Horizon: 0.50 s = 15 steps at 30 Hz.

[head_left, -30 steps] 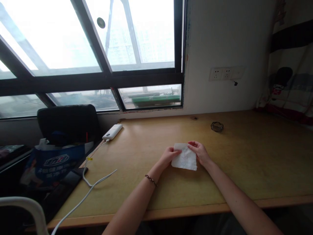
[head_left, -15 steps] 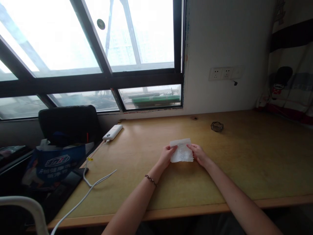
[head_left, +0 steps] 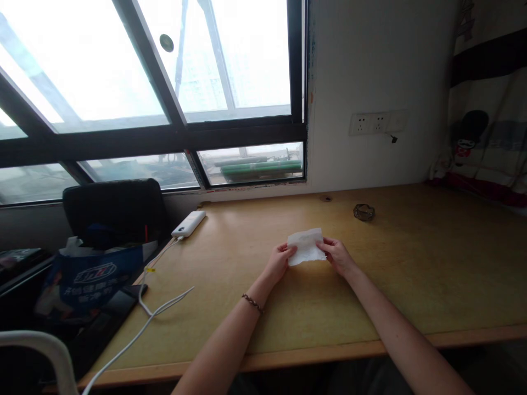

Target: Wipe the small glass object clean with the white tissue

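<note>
A small white tissue (head_left: 305, 248) is stretched between my two hands above the wooden desk (head_left: 230, 307). My left hand (head_left: 280, 260) pinches its left edge, thumb on top. At the right edge, my right hand (head_left: 335, 255) grips it the same way, the other fingers curled behind. The lower edge of the tissue looks uneven and slightly torn. A braided bracelet (head_left: 252, 303) circles my left wrist.
A white power bank (head_left: 189, 224) with a white cable (head_left: 142, 323) lies along the desk's left edge. A dark bracelet-like ring (head_left: 364, 212) rests at the back right. Left of the desk are a black chair (head_left: 113, 206) and a blue bag (head_left: 93, 280).
The tissue has tilted, so its visible face looks shorter and its right side sits higher. Both hands still hold it, the right one slightly raised and turned. The view has shifted a little.
</note>
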Available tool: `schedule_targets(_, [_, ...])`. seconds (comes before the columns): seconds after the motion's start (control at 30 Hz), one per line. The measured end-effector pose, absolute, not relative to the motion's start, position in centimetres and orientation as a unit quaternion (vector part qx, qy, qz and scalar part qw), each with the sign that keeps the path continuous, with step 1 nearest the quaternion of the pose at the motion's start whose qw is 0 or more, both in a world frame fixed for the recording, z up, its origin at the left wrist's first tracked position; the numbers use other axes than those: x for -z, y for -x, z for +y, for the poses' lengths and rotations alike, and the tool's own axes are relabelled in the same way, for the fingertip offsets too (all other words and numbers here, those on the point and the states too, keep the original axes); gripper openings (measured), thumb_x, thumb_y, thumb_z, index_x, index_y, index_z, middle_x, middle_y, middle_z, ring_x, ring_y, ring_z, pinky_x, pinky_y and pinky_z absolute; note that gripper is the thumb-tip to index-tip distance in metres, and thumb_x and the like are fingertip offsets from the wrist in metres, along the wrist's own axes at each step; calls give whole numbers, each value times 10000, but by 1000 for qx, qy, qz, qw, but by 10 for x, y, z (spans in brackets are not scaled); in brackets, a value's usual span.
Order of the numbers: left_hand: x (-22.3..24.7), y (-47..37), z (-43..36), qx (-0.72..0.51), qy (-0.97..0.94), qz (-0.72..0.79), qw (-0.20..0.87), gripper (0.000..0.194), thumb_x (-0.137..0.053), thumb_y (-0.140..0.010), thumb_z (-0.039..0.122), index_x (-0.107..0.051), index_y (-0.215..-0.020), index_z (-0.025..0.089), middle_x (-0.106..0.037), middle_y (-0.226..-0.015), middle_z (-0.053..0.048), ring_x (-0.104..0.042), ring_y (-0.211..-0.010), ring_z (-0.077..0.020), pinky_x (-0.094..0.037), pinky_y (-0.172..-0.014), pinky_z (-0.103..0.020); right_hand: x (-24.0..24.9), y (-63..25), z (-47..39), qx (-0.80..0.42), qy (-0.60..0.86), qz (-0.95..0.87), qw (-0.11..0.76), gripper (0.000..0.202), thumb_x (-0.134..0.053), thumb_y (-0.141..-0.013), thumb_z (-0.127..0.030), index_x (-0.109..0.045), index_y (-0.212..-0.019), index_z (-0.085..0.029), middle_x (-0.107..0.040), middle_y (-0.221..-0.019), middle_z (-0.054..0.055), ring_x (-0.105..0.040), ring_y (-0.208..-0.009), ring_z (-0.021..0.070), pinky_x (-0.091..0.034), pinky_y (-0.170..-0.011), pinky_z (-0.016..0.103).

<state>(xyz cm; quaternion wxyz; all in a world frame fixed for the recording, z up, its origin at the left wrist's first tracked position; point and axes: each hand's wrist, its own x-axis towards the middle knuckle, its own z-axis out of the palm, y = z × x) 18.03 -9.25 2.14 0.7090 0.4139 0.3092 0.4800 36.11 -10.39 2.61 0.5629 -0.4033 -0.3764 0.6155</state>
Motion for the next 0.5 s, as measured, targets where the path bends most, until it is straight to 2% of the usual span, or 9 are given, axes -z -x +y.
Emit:
schedule_targets(0.13, [-20, -177, -88, -494, -390, 338, 700, 321, -658, -578, 241, -626, -863, 96, -650, -742, -82, -588, -630, -150, -453, -599, -242, -28, -363, -105, -610, 410, -367, 570, 188, -662, -528, -235, -657, -699, -158, -637, -613, 6, -529, -498, 94, -404, -482, 201])
schedule_targets(0.3, [-17, -174, -83, -498, -378, 359, 693, 242, -591, -571, 213, -624, -794, 123, -620, -673, -41, -563, -574, -123, -440, -542, -231, -32, -363, -108, -590, 431, -382, 566, 152, -565, -541, -190, -647, -665, -163, -642, -663, 15, -565, -582, 121, -437, -525, 219])
schedule_targets(0.5, [-18, -173, -85, -498, -374, 355, 698, 166, -583, -545, 191, -592, -697, 128, -574, -650, -23, -516, -546, -90, -415, -498, -200, -33, -361, -109, -585, 441, -382, 563, 108, -518, -562, -206, -581, -643, -172, -576, -569, -19, -520, -482, 98, -405, -433, 204])
